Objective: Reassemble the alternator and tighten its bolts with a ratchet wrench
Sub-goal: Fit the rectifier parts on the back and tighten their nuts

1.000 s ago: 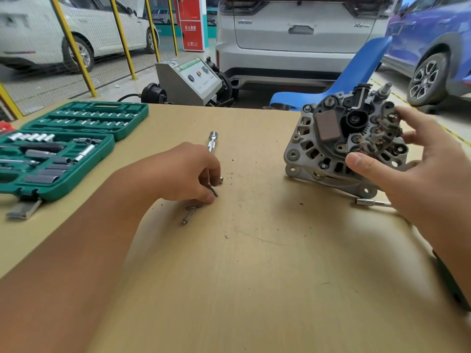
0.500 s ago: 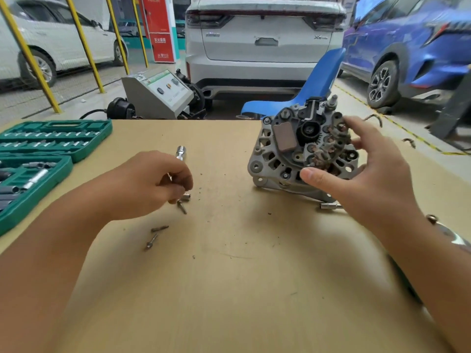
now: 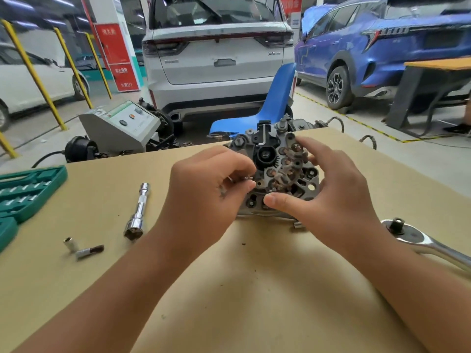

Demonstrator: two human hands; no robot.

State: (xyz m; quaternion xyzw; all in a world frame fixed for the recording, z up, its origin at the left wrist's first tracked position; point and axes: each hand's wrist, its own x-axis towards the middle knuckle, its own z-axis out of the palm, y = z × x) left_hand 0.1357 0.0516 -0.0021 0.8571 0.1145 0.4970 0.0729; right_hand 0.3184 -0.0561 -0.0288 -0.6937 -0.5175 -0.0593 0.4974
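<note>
At far left, green socket case [image 3: 30, 189] lying open on the tan worktop [image 3: 254, 289], sockets kept within reach for the bolting ahead. Just right of it, two small loose sockets [image 3: 76, 247] set down side by side, near the worktop's front left. Further right, a chrome extension bar with socket end [image 3: 137, 212] laid pointing away from the viewer, apart from the hands, probably parked until a bolt needs driving.

At centre, left hand [image 3: 211, 189] brought up against the left face of the alternator [image 3: 280, 171], fingers curled, thumb and forefinger pinching a small bolt [image 3: 247, 178] right at the housing; seemingly held that way to start the bolt by hand in its hole before any tool is used. More bolts possibly tucked in the palm; could not be told.

Alternator stood upright on its edge at the far middle of the worktop, rear components turned toward the viewer, so the bolt holes faced the hands.

Right hand [image 3: 328, 189] cupped round the alternator's right side, thumb pressed on the lower front, fingers spread behind the rim, steadying it against tipping. A small metal piece [image 3: 298, 224] lying just below the housing.

At far right, ratchet wrench [image 3: 420, 240] resting on the worktop, untouched, near the right wrist for the tightening step.
</note>
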